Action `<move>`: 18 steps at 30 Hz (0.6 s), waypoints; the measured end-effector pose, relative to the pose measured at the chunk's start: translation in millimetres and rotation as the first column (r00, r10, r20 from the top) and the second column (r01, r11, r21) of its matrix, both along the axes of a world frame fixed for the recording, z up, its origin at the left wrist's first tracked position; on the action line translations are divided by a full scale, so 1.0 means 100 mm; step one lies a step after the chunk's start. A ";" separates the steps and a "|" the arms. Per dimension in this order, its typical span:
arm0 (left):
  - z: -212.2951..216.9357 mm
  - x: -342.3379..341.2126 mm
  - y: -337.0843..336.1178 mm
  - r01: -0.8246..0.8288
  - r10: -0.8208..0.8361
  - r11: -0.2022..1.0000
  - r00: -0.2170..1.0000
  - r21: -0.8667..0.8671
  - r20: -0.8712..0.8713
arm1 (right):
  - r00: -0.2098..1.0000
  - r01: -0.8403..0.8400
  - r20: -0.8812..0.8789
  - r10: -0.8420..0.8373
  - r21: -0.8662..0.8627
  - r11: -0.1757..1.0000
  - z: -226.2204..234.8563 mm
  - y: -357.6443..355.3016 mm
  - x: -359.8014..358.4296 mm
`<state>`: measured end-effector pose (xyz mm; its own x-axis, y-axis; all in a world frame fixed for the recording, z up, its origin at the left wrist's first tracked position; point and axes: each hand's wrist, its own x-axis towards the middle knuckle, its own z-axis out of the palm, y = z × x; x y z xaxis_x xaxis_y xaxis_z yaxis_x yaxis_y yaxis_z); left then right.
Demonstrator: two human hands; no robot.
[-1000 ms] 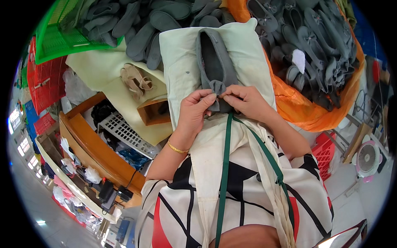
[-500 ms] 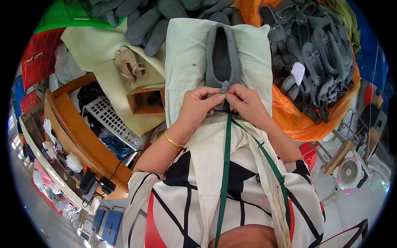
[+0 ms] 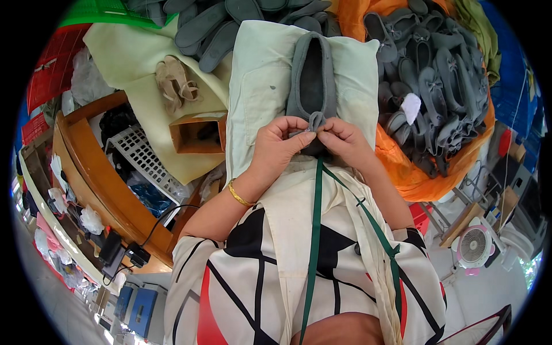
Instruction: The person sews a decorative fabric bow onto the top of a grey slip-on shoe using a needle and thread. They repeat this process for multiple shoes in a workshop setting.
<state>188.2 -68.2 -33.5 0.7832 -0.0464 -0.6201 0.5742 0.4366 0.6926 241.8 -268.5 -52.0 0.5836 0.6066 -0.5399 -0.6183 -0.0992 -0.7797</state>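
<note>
A grey fabric flat shoe (image 3: 329,103) lies on a pale cushion (image 3: 256,92) in front of me, its opening upward and its toe toward me. At the toe end stands a small looped grey fabric strip (image 3: 316,119). My left hand (image 3: 277,145) is closed, thumb and forefinger pinching this strip from the left. Close against it, my right hand (image 3: 347,141) is also closed in a pinch by the strip's right side. What its fingertips hold is too small to make out. Both hands partly cover the toe.
An orange sack (image 3: 405,172) on the right bulges with grey shoes, several with bows. More grey shoes (image 3: 201,29) are heaped beyond the cushion. To the left are beige sandals (image 3: 172,80), an open cardboard box (image 3: 195,121) and a wooden drawer (image 3: 109,178). A fan (image 3: 475,246) stands at right.
The grey strip, narrow and upright before, now shows as a wider, rounded loop between my fingers. My hands stay at the toe. The whole view has shifted slightly.
</note>
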 end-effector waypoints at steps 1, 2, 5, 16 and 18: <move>0.00 0.00 0.00 0.002 -0.002 1.000 1.000 -0.002 0.003 | 1.000 -0.008 -0.020 0.008 0.000 1.000 0.01 -0.02 0.02; 0.01 0.00 0.00 0.002 -0.002 1.000 1.000 -0.006 0.002 | 0.999 -0.014 -0.041 0.014 0.000 1.000 0.02 -0.03 0.03; 0.03 0.02 0.00 0.009 -0.009 1.000 1.000 -0.006 0.001 | 0.995 -0.024 -0.096 0.025 0.013 1.000 0.00 -0.08 0.06; -0.02 0.06 0.05 0.081 -0.081 0.997 0.995 -0.008 -0.054 | 0.991 -0.048 -0.126 0.036 -0.094 0.994 0.14 0.08 0.07; -0.02 0.06 0.05 0.065 -0.066 0.997 0.997 -0.041 -0.045 | 0.992 -0.020 -0.124 0.002 -0.142 0.990 0.20 0.12 0.05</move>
